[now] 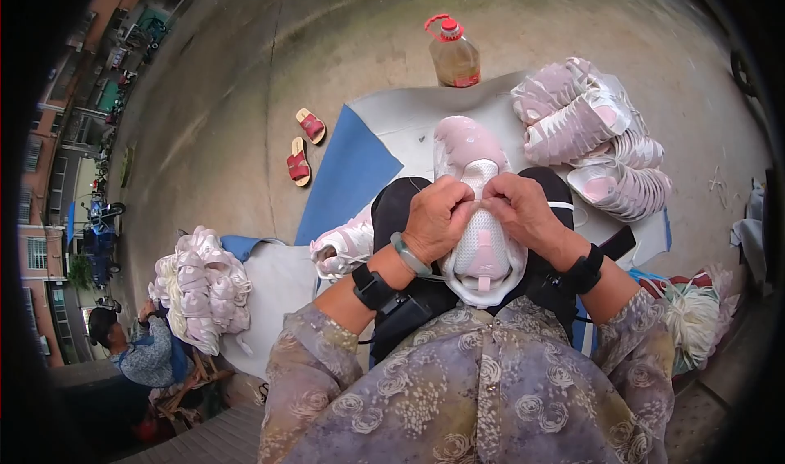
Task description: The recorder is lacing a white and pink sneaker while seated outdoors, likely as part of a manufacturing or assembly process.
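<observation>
A pink and white sneaker (469,143) lies across my lap, its toe pointing away from me and its heel toward my body. My left hand (437,220) and my right hand (530,217) meet over the middle of it, near the white mesh tongue (481,171). Both hands are closed, thumbs and fingertips pinching the shoe at its opening. Whether a lace is also between the fingertips is too small to tell. Beside my left knee sits another pink and white shoe (343,243) with white laces.
Stacked pink and white shoes (593,133) lie on a pale sheet at right. More are bundled at left (200,288). White laces (695,313) hang by my right elbow. Ahead stand a red-capped bottle (455,59) and red slippers (299,163). Another person (151,354) sits at lower left.
</observation>
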`<state>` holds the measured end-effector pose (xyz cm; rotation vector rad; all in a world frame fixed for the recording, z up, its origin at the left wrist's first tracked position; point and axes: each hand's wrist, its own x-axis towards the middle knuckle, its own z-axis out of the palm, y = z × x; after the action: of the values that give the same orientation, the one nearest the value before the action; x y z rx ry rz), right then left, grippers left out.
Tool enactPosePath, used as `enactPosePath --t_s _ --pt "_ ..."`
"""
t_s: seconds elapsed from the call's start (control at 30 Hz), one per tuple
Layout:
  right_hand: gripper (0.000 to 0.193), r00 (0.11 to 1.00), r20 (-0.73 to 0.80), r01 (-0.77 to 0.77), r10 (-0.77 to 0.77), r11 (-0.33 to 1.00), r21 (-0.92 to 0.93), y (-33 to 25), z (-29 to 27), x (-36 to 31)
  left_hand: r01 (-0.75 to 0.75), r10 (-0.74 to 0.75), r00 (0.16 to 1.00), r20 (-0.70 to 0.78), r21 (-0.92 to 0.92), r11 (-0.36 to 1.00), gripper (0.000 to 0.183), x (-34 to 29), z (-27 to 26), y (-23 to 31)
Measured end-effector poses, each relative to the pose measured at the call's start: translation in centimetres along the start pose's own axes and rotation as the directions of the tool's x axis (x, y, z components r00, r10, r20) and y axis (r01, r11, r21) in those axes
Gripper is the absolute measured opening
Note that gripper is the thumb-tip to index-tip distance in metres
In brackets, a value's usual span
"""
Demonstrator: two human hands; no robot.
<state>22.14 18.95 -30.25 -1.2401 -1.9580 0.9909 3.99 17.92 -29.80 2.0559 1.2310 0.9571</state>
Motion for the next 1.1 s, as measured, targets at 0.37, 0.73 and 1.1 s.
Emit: enactPosePath --t_s 0.37,0.73,1.1 --pt "0.019 0.988 0.15 -0.059 0.042 0.992 0.11 1.0 -3.7 -1.3 0.197 -0.194 0.974 -0.118 0.018 0.98 0.013 -2.2 -4.8 -3.0" --pt "0.03 0.999 -0.02 0.04 -0.043 0.989 -0.143 2.4 -3.3 -3.5 0.415 -0.397 0.899 -0.184 0.644 0.642 0.017 -8.8 -12.6 -6.8" --pt "0.017 0.938 0.022 0.3 -0.346 0.777 -0.554 2.6 -9.1 -6.4 -0.232 0.216 0.971 0.097 0.577 0.783 0.005 -2.2 -6.7 -2.6"
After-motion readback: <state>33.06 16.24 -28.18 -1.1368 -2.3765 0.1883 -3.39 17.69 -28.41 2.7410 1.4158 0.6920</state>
